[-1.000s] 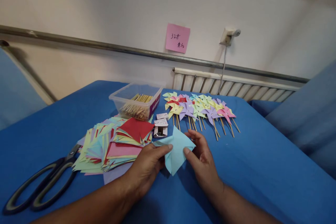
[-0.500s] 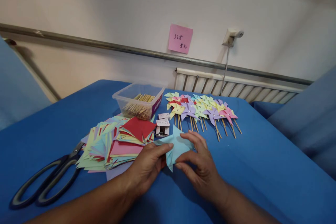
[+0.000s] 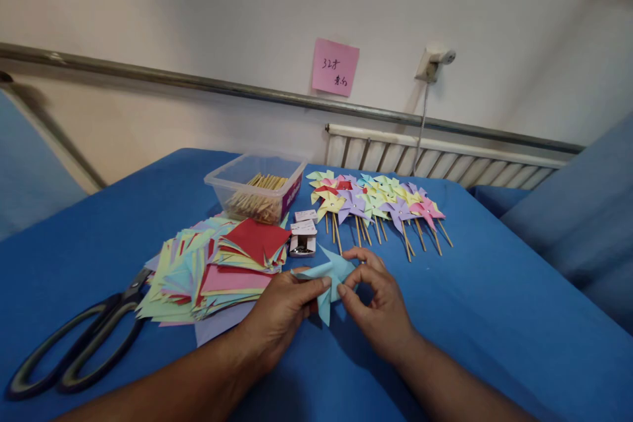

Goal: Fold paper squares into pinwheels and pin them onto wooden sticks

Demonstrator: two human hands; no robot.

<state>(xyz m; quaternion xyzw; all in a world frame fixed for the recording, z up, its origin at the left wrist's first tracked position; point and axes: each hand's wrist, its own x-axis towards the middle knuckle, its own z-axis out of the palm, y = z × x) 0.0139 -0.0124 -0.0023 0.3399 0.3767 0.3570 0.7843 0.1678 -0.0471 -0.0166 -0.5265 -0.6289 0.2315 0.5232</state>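
- Nearer than the clear tub point(image 3: 291, 196) and to its right, head view: light-blue paper point(image 3: 337, 270), partly folded, corners bent toward the middle, held between both hands above blue cloth point(image 3: 469, 323).
- Nearer than the clear tub: left hand point(image 3: 279, 306), thumb laid over the paper by its middle, other fingers curled beneath; tips underneath hidden.
- Farther right of the clear tub: right hand point(image 3: 378, 300), thumb and forefinger pinched on the paper's right-hand edge, remaining fingers loosely bent.
- Handling, by judgement: very light; thin, crisp enough to keep a crease, otherwise floppy; little slip against dry skin; easily crumpled or torn under hard pulling.
- Best hold, by judgement: thumb pressed on the gathered corners at the centre, against springing open; bare fingertip pressure on loose points.
- In front of the clear tub: paper squares point(image 3: 235, 280), mixed colours, stacked and fanned, red on top; probably just as light.
- Inside the clear tub: thin sticks point(image 3: 267, 181).
- Just beside the clear tub, right front: small boxes point(image 3: 302, 229), one open, dark contents too small to identify.
- Right of the clear tub: pinwheels point(image 3: 376, 203) on sticks, lying bunched.
- Left of the clear tub, nearer: scissors point(image 3: 115, 303), dark-handled.
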